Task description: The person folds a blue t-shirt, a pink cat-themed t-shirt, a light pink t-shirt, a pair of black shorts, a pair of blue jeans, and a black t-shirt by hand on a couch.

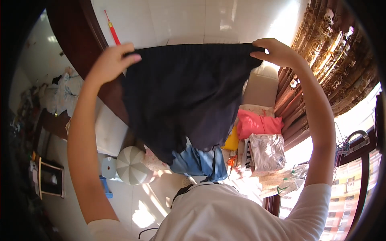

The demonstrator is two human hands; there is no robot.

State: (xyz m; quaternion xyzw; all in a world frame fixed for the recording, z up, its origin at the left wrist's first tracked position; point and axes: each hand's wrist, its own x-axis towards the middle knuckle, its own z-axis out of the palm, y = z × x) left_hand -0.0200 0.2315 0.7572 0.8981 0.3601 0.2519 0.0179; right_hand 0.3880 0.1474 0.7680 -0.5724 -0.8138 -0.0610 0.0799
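Observation:
A dark garment, seemingly shorts with an elastic waistband, (pixel 187 90) hangs stretched out in front of me. My left hand (pixel 116 61) pinches the left end of its waistband between thumb and fingers. At the right end, my right hand (pixel 271 51) grips the same band. The cloth drapes downward and its lower edge is uneven. Below that edge, blue cloth (pixel 200 162) shows in front of my body. The dark garment hides most of what lies behind it.
On the right, a folded pale T-shirt (pixel 267 152) lies near a pink cushion or cloth (pixel 259 123), a yellow item (pixel 231 140) and orange-handled scissors (pixel 231 161). A round segmented pouf (pixel 132 165) stands at lower left. Patterned brown curtains (pixel 331 60) hang by the window.

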